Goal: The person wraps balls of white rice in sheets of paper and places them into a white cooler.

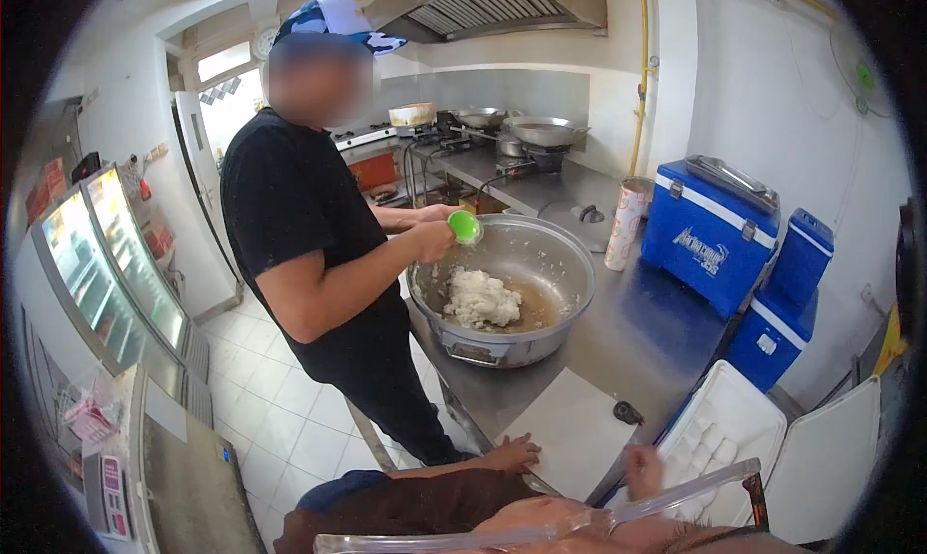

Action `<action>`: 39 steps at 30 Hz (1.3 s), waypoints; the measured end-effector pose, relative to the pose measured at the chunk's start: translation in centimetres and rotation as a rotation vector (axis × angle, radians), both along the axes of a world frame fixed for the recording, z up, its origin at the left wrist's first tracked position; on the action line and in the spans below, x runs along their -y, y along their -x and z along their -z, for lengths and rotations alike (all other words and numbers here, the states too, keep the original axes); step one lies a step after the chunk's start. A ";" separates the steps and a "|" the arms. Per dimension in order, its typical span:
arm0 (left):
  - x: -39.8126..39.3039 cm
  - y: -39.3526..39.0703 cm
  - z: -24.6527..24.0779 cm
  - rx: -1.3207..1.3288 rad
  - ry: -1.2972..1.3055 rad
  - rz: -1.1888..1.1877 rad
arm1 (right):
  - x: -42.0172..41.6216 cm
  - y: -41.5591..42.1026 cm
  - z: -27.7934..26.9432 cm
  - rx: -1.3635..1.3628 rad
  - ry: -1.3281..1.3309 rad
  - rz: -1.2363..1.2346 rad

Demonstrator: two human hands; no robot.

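Note:
My left hand rests with its fingers spread at the near left edge of a white sheet or board on the steel table. Beyond the sheet's right edge is my right hand, blurred and raised beside an open white foam box that holds several white lumps; its grip is unclear. A black object, perhaps a tape dispenser, lies at the sheet's far right corner. Farther off, a large metal pot contains a mound of cooked rice and some liquid. A co-worker holds a green cup over its rim.
The co-worker stands left of the steel table. A patterned roll and a blue cooler stand at its far right, with smaller blue coolers beside. Woks sit on burners behind. Clear glasses frames cross the bottom.

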State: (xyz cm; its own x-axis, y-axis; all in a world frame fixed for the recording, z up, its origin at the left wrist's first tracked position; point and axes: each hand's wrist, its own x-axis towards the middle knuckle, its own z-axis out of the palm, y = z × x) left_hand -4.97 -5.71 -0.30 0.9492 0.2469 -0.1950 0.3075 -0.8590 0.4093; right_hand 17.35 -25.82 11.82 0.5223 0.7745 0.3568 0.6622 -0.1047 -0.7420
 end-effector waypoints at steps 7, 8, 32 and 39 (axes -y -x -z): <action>0.5 0.6 -3.6 -0.041 0.004 0.034 | -3.6 7.3 8.0 0.379 0.361 -0.474; 0.7 0.4 -3.7 -0.045 0.002 0.019 | -3.4 7.4 8.5 0.349 0.367 -0.431; 0.8 1.4 -2.9 0.082 0.117 -0.050 | -4.9 7.6 9.4 0.277 0.464 -0.208; 1.2 1.0 -6.1 0.087 0.137 -0.085 | -4.8 8.6 9.6 0.124 0.416 0.016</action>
